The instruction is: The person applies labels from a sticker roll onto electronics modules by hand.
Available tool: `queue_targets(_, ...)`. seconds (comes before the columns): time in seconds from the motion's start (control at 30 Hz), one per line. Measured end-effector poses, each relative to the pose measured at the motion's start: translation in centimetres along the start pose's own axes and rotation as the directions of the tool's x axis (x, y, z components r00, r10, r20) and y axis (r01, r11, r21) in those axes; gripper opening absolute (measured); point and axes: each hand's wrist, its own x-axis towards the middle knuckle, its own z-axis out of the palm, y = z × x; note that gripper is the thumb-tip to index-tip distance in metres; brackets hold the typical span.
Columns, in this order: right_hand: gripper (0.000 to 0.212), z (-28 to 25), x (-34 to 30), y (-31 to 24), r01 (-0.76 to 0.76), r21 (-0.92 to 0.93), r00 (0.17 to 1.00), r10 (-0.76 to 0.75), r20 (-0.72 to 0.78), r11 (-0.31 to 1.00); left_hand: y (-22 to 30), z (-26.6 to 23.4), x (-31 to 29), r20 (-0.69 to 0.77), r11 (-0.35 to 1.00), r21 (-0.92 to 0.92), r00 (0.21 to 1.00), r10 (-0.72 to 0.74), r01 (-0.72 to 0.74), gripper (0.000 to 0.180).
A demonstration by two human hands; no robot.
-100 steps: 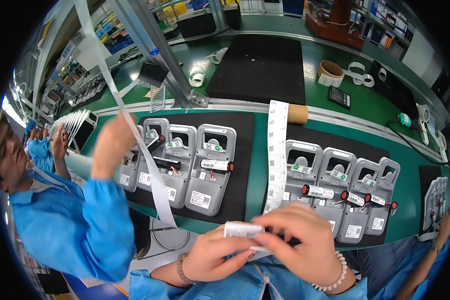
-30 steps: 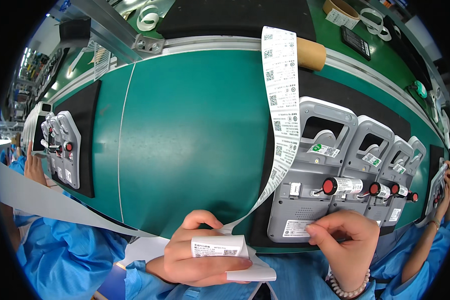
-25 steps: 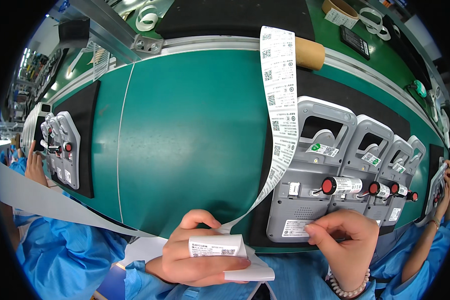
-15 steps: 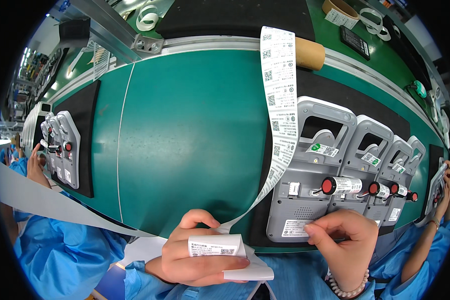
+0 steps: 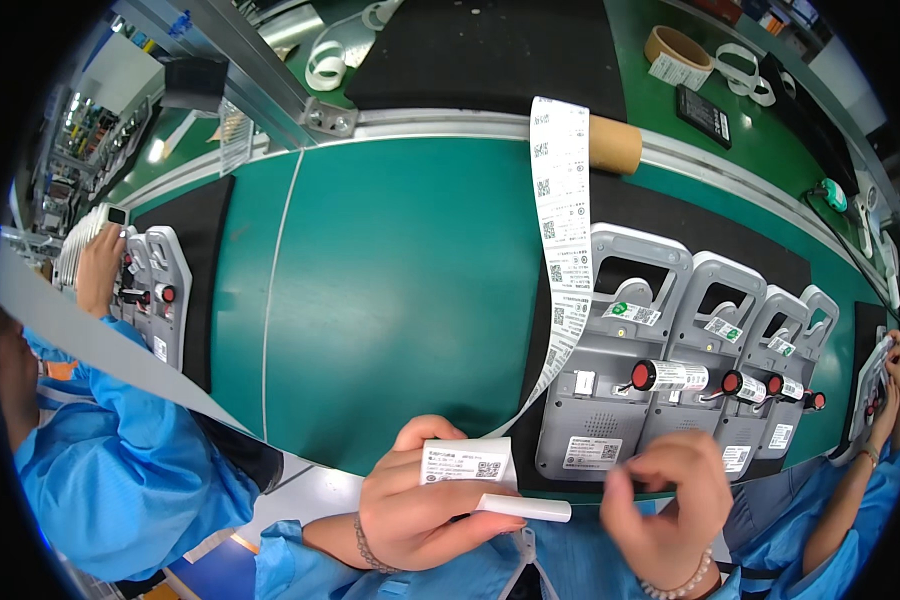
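Observation:
My left hand (image 5: 420, 505) is closed on a label strip (image 5: 566, 230), a long white band of printed labels. One label (image 5: 470, 462) lies across its fingers, and a folded white end of the strip sticks out below. From there the strip runs up over the far table rail beside a brown cardboard roll (image 5: 615, 146). My right hand (image 5: 675, 500), slightly blurred, hovers by the lower edge of the nearest grey device (image 5: 590, 405), its fingers loosely bent, thumb apart and nothing visible in them. A white label (image 5: 593, 452) sits on that device's lower part.
Several more grey devices with handle openings and red-ended cylindrical batteries (image 5: 670, 376) lie in a row on a black mat (image 5: 770, 262). Co-workers in blue sit at left and right, near other devices (image 5: 165, 300). A tape roll (image 5: 678, 47) lies beyond the rail.
My right hand has come away from the label on the nearest device, moving down. My left hand has shifted slightly right with the strip. The left co-worker's hand has moved onto the white stack.

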Motion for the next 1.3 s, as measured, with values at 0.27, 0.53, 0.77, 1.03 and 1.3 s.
queue_targets(0.27,0.018,1.4,-0.2,-0.8,-0.166,0.647,0.980,0.052,0.191,0.744,1.2,0.1,0.7,0.063,0.993,0.099,0.997,0.054,-0.060,0.024)
queue_targets(0.53,0.016,0.9,-0.9,-0.6,-0.171,0.664,0.982,0.069,0.178,0.728,2.4,1.6,0.8,0.012,0.999,0.011,0.999,-0.039,0.039,0.023)
queue_targets(0.77,0.022,-0.4,-1.2,0.8,0.141,0.518,0.990,-0.124,-0.068,0.844,2.1,2.2,1.0,0.015,0.979,0.196,0.999,0.047,-0.049,0.026)
queue_targets(1.03,0.014,-5.1,-2.3,4.4,-0.436,0.637,0.840,0.542,0.035,0.635,2.2,2.0,1.1,0.104,0.984,0.176,0.994,-0.023,0.005,0.037)
queue_targets(1.3,0.008,-5.8,-1.8,4.8,-0.646,0.435,0.749,0.632,0.201,0.627,1.4,2.4,1.1,0.126,0.985,0.168,0.992,0.014,-0.035,0.032)
